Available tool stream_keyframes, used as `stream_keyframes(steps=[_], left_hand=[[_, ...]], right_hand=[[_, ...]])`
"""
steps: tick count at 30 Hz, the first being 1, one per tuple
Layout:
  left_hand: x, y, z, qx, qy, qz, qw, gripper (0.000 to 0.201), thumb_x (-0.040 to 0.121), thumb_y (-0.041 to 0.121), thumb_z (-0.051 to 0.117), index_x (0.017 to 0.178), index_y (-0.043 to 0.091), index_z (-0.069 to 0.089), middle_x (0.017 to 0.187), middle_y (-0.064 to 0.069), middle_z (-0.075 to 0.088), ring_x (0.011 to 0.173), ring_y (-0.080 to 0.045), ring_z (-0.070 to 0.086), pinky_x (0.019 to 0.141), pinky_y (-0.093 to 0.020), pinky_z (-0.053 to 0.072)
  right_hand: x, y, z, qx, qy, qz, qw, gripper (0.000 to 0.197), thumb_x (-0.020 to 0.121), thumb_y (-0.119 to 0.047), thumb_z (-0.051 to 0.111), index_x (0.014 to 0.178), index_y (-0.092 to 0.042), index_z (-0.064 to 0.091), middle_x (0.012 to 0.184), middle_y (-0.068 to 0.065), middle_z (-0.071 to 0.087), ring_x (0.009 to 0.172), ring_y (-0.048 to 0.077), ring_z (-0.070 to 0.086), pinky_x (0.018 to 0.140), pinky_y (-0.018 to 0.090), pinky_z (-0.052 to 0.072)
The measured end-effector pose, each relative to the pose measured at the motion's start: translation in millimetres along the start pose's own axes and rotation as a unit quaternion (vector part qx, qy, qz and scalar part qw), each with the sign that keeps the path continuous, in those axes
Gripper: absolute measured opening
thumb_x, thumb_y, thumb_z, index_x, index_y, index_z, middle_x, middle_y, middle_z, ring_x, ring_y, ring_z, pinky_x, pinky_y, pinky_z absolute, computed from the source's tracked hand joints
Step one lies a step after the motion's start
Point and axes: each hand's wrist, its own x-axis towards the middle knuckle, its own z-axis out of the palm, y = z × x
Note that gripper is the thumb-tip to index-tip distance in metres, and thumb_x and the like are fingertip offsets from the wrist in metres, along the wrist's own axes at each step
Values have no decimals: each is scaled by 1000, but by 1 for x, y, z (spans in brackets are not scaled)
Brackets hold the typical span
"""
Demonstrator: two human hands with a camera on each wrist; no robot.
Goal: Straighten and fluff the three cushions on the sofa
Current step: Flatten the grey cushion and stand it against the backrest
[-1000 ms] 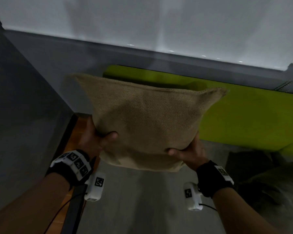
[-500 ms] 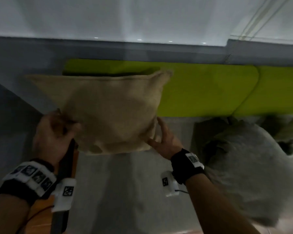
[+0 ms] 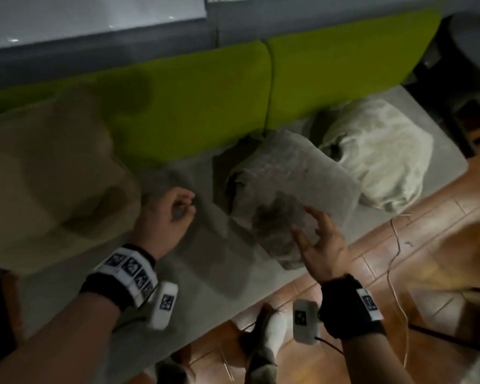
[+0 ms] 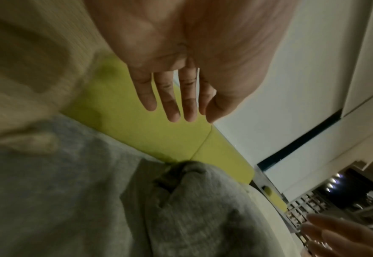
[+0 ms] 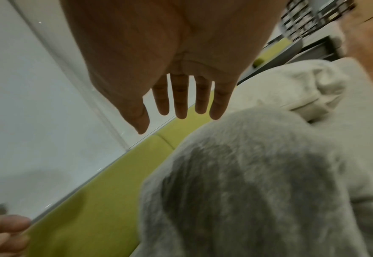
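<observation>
Three cushions lie on the sofa, which has a grey seat [image 3: 194, 245] and a lime green back. The tan cushion [image 3: 47, 173] leans at the left end, blurred, and neither hand touches it. A crumpled grey cushion [image 3: 288, 184] lies in the middle, with a cream cushion [image 3: 377, 151] slumped to its right. My left hand [image 3: 182, 206] hovers empty over the seat between the tan and grey cushions, fingers relaxed. My right hand [image 3: 308, 225] is spread open at the grey cushion's near end. The wrist views show straight fingers on the left hand [image 4: 176, 113] and the right hand [image 5: 176, 120] above the grey cushion [image 5: 258, 182].
Wooden floor [image 3: 399, 259] runs along the sofa's front edge, with a thin cable [image 3: 396, 245] trailing on it. My socked feet [image 3: 272, 336] stand close to the sofa. Dark furniture [image 3: 455, 79] stands past the sofa's right end. A pale wall rises behind the back.
Both hands held the tan cushion up in the air; now they have let it go and it rests at the left. Hands and view have swung right to the grey cushion.
</observation>
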Motion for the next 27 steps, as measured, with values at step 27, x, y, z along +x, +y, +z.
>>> stream_keyframes(steps=[27], left_hand=[[80,91,176,6,37,-306,951,88,82,68,64,150,17,40,150,-9,48,134,-33,48,110,-45,40]], right_hand=[[112,147,-38,342,-125,290,885,88,85,-71,60,158,-36,26,155,1,45,139,30,46,114,48,38]])
